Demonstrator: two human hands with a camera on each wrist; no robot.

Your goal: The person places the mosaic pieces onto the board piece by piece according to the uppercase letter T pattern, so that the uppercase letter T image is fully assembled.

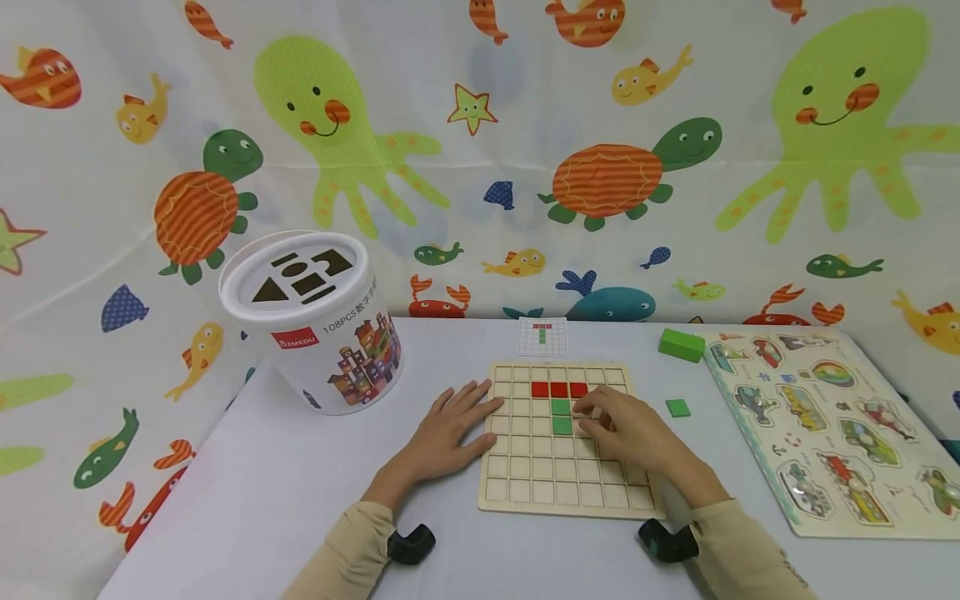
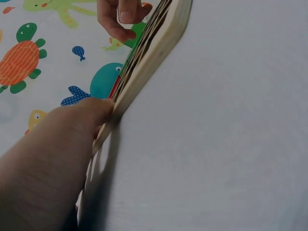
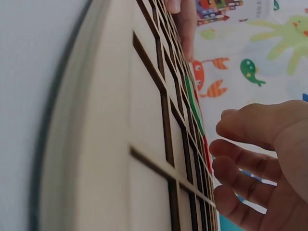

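Note:
A wooden grid board (image 1: 570, 506) lies on the table, with three red tiles (image 1: 558, 390) in a row and two green tiles (image 1: 562, 425) in a column below the middle one. My left hand (image 1: 448, 435) rests spread at the board's left side, its thumb touching the board's edge in the left wrist view. Over the right part of the grid is my right hand (image 1: 630, 429), fingers bent loosely beside the green tiles. The right wrist view shows that hand's thumb (image 3: 248, 125) apart from the fingers, nothing visible between them. One loose green tile (image 1: 678, 407) lies right of the board.
Behind the board lies a small card (image 1: 530, 343) printed with a red and green T pattern. A green block (image 1: 681, 344) sits at the back right, touching or close to a picture puzzle board (image 1: 772, 467). A white lidded bucket (image 1: 330, 358) stands at the left.

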